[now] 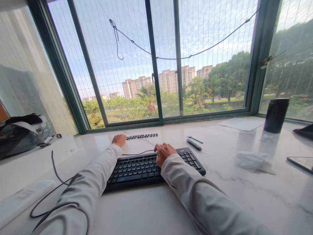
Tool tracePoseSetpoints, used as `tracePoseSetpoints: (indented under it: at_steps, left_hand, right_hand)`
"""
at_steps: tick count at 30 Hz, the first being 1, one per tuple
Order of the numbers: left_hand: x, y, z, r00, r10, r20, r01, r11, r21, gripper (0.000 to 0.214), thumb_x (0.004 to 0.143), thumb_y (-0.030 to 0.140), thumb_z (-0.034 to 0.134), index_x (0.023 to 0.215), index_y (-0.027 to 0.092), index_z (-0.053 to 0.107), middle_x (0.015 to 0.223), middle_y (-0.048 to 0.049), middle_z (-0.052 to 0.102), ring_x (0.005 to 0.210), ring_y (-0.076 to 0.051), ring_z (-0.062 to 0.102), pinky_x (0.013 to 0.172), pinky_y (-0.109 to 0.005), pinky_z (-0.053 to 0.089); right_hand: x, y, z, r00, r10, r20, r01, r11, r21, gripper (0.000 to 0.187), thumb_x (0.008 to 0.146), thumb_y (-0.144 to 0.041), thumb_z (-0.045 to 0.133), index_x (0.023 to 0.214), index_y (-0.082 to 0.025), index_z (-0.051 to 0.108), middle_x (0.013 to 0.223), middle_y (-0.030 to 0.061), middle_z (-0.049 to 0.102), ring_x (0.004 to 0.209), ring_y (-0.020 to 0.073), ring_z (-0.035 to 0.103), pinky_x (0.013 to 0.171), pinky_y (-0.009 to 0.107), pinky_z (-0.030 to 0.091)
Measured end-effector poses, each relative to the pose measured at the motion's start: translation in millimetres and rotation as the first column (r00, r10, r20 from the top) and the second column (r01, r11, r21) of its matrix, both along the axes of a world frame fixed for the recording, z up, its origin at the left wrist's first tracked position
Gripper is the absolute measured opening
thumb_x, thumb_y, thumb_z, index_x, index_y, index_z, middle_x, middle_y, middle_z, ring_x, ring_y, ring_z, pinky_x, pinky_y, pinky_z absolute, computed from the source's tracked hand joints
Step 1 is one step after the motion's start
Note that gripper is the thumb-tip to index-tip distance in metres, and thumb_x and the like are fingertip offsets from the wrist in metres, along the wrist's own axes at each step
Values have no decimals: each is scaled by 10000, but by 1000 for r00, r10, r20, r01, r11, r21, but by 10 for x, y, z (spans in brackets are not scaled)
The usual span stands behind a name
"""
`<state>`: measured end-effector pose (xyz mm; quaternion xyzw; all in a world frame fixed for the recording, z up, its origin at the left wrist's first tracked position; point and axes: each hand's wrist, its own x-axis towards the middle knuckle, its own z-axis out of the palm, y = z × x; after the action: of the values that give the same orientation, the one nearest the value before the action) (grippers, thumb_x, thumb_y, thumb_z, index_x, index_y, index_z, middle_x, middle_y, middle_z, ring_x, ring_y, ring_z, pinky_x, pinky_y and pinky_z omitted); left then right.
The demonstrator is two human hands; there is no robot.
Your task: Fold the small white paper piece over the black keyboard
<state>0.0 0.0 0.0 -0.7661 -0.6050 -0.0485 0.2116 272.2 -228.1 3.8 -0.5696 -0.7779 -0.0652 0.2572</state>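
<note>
Looking down, the black keyboard (pixel 146 168) lies on the white table (pixel 220 195) with one row of loose keys (pixel 141 135) behind it, so I think most keys are left to do. Left hand (pixel 119 140) rests by that row, fingers curled together. The right hand (pixel 165 154) touches the top keys with fingers bent, and I cannot tell if they pinch one.

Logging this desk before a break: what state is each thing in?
keyboard: lying flat
keycaps: loose, in a row
tumbler: upright, lid on
tissue: crumpled
tablet: lying flat
left hand: curled, beside keycaps
right hand: resting on keyboard
</note>
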Motion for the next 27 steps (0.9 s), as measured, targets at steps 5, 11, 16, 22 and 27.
tracePoseSetpoints:
  at_steps: [5,11,16,22,27]
  left_hand:
    - [43,-66,26,999,-30,45,30,1000,-4,218,733,225,497,776,144,695,942,-183,680,934,-317,611,822,-394,434]
    - [133,-290,98,991,-91,99,90,996,13,228,741,247,495,745,162,707,922,-147,689,899,-279,625,817,-362,436]
    - [342,-577,391,967,-198,160,182,977,108,261,787,282,481,765,166,714,895,-119,688,862,-250,622,764,-324,426]
    - [780,-1198,756,899,-380,216,322,911,259,339,870,344,424,819,194,724,881,-83,674,783,-189,603,672,-280,382]
    - [1039,-1783,803,780,-556,287,442,814,377,319,872,370,464,832,197,729,822,-74,659,704,-158,575,620,-279,338]
  right_hand:
    - [-12,-16,-5,1000,-6,-4,5,1000,-26,286,710,-102,495,957,-205,597,872,64,685,897,212,565,749,307,356]
    - [5,-24,31,998,-68,-18,68,996,52,244,766,-136,444,946,-209,592,834,59,686,886,214,556,789,330,335]
    - [49,-4,38,998,-24,-52,28,997,77,445,665,3,426,1032,-202,571,951,51,656,917,192,558,794,311,359]
    - [123,103,-25,891,-112,-439,181,976,118,498,723,-14,452,1190,-183,495,1226,111,480,895,149,604,760,260,449]
    - [222,183,-18,762,-225,-607,265,964,-25,211,801,-307,524,844,-154,661,945,131,641,873,233,631,817,329,463]
